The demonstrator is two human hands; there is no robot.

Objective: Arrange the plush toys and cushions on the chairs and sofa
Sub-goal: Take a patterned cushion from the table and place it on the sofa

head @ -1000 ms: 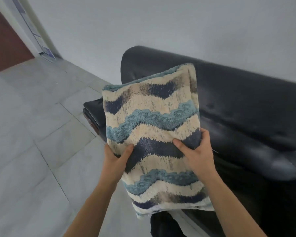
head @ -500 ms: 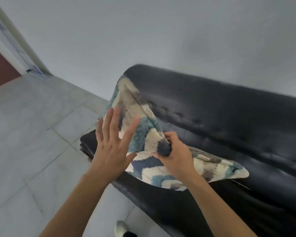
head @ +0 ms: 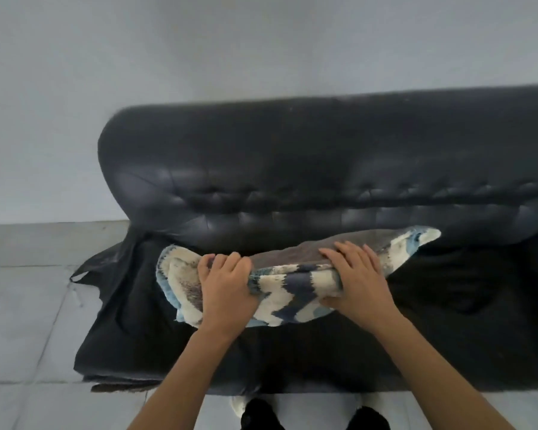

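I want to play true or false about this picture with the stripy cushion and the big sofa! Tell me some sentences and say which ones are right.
1. The floor has grey tiles. True.
2. The left hand and the right hand both hold the cushion. True.
3. The sofa is red. False: it is black.
4. The cushion lies on the floor. False: it sits on the sofa seat, up by the backrest.
5. The cushion has blue and cream zigzag stripes. True.
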